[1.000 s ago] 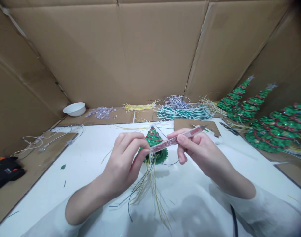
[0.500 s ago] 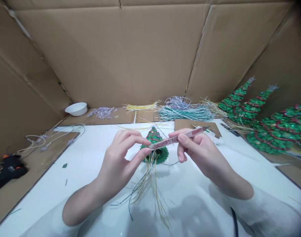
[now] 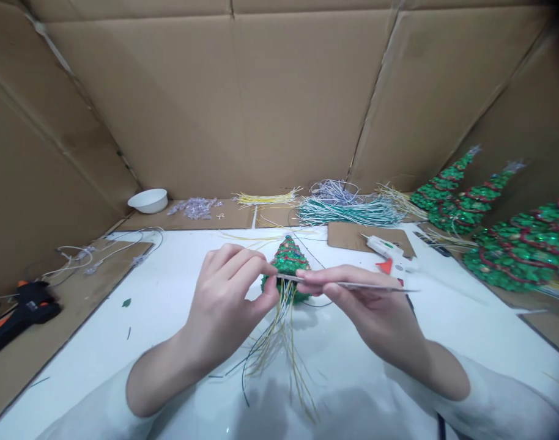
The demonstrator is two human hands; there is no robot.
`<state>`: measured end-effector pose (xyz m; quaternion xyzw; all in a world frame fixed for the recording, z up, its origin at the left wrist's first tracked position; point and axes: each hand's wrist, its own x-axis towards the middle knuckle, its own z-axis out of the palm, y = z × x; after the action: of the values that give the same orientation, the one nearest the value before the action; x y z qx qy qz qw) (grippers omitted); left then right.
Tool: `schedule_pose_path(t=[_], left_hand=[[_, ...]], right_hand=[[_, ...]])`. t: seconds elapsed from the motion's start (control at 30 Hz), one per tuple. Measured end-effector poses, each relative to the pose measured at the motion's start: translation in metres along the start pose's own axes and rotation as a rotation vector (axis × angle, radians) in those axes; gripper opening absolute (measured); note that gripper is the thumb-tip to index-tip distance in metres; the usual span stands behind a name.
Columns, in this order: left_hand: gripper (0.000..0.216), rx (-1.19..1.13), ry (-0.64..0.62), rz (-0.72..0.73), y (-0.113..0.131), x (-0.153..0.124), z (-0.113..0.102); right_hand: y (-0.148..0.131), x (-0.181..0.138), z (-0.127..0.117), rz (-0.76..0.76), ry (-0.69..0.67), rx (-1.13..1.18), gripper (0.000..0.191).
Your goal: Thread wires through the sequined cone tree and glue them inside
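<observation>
My right hand [image 3: 375,305] holds a slim, flat, pointed tool [image 3: 369,286] between thumb and fingers. The tool is now seen nearly edge-on, with its sharp tip toward the right. At the other end, the thumb and index finger of my left hand [image 3: 236,305] close on the tool's left end. Directly behind both hands sits a small green tinsel Christmas tree [image 3: 288,256] with a red garland, its base toward me. From that base, yellow, white and green wires [image 3: 284,342] fan out over the white table [image 3: 178,269]. The fingers partly cover the tree's base.
Bundled green-white wires [image 3: 348,212], yellow wires [image 3: 268,197] and clear plastic pieces [image 3: 197,208] lie along the back, with a white bowl [image 3: 148,200]. Finished-looking trees [image 3: 518,250] stand right. A white glue gun [image 3: 385,247] rests right of centre, a black one [image 3: 32,305] at left.
My right hand has rotated the tool from slanting upward to nearly level and edge-on, and its fingers have moved left along it. The white glue gun is now uncovered.
</observation>
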<state>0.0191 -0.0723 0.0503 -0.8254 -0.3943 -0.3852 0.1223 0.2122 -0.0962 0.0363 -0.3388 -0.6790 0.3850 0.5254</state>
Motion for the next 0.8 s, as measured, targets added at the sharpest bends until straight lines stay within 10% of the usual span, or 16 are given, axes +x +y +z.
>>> schedule_pose_path(t=[0.8], left_hand=[[0.011, -0.12, 0.07, -0.166, -0.001, 0.0, 0.006]], right_hand=[[0.026, -0.015, 0.006, -0.464, -0.11, -0.355, 0.058]])
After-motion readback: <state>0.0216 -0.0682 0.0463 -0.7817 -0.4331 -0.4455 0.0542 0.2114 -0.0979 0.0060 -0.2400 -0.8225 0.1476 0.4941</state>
